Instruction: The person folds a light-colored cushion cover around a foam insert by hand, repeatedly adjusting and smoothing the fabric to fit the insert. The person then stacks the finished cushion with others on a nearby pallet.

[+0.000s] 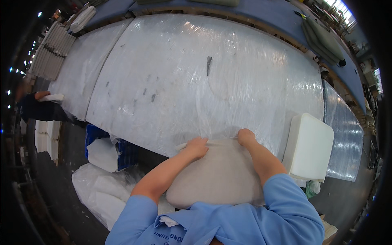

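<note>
A beige fabric-covered cushion rests against my body at the near edge of the table. My left hand is closed on its far left edge, where a fold of the cover sticks out past the fingers. At the far right corner, my right hand is closed on the cushion's edge, its fingertips partly hidden. The near side of the cushion lies against my blue shirt. To the right of my right arm, a thick white foam block stands at the table's edge.
Clear plastic film covers the wide table. Lower left are a blue crate with white foam and a plastic bag of white pieces. Another person stands at far left near stacked white pads. Green-grey cushions lie far right.
</note>
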`<action>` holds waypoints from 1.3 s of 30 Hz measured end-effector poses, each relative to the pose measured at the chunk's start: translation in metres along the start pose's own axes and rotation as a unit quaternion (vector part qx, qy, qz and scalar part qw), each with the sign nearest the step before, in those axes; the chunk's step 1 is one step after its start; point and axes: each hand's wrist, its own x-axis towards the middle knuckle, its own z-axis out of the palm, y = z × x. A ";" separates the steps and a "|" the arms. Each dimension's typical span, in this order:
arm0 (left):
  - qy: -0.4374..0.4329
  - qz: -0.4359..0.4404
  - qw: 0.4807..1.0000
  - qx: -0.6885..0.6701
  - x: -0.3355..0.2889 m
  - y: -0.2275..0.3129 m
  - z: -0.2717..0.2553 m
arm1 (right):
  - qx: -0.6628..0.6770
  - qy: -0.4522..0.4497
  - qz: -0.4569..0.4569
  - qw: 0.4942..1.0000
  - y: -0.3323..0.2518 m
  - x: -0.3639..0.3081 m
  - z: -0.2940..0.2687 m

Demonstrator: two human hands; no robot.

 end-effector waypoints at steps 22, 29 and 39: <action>0.000 -0.041 0.998 -0.047 0.069 0.021 0.017 | 0.206 -0.231 0.050 0.950 -0.019 0.041 -0.005; 0.149 -0.055 0.986 -0.039 0.089 0.021 0.048 | 0.232 0.076 0.175 0.954 -0.044 0.020 0.035; 0.252 -0.008 0.967 -0.040 0.100 0.006 0.067 | 0.251 0.113 0.178 0.945 -0.059 0.035 0.049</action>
